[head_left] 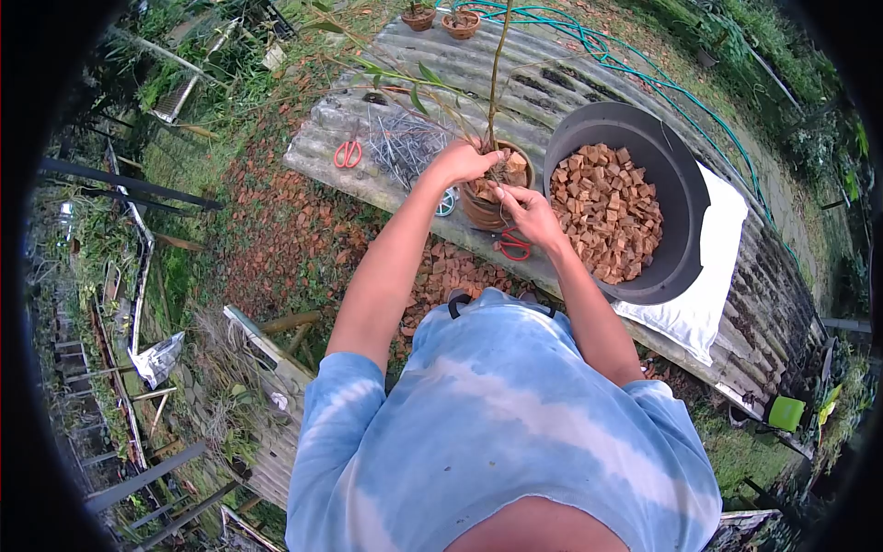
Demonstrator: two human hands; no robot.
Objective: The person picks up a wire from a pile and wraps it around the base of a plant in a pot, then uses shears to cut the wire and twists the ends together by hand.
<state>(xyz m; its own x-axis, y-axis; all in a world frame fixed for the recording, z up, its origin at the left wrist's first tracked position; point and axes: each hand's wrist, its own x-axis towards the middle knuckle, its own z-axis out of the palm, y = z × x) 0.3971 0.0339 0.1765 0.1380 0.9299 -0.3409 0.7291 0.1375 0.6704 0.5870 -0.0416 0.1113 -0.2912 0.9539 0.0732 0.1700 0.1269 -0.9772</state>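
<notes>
A clay pot [485,213] stands near the front edge of the corrugated sheet, with brown husk chunks [515,168] inside it and a leafy potted plant [494,101] rising from it on a tall thin stem. My left hand [464,164] is closed at the base of the plant, from the left side. Against the pot's near rim, my right hand [532,213] pinches with thumb and forefinger; what lies between them is too small to tell. Red-handled scissors [512,246] lie by the pot's foot. To the right, a large black tub [681,216] holds many similar brown chunks [609,212].
Left of the pot lie a pile of metal wires [405,147] and another red-handled pair of scissors [348,155]. A white sack [722,267] sits under the tub. Two small pots [461,25] and a green hose [598,46] are at the far side.
</notes>
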